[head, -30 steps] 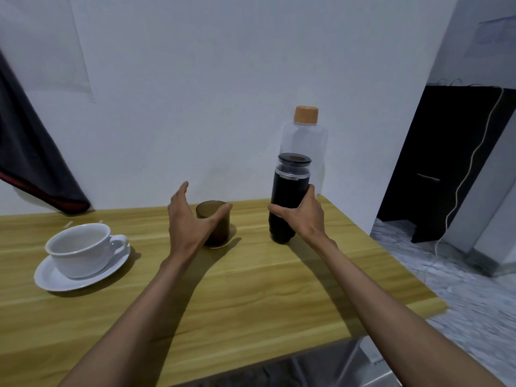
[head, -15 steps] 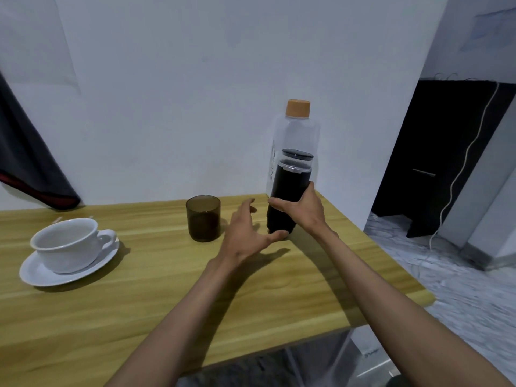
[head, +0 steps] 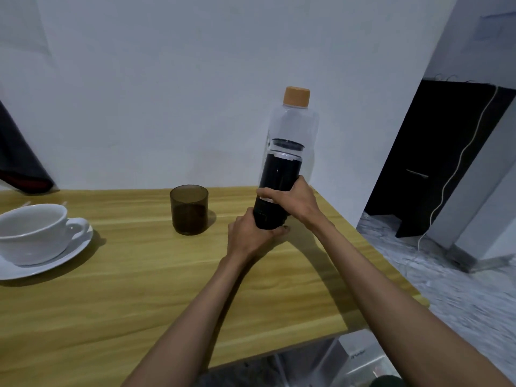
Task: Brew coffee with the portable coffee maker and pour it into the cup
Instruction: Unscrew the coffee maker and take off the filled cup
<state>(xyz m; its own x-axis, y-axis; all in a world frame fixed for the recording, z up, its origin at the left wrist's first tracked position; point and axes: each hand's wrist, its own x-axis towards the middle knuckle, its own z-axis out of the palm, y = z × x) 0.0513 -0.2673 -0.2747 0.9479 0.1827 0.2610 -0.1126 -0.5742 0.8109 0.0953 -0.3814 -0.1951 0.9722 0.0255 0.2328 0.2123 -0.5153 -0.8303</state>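
Left arm: bare forearm reaching from the near edge toward the far right.
Left hand: fingers curled around the base of the coffee maker.
Right hand: wrapped around its middle, just above the left, wrist bent.

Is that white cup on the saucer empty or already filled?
Empty: the white cup on its saucer shows only a bare pale inside, with no dark coffee visible.

saucer and cup cut off left
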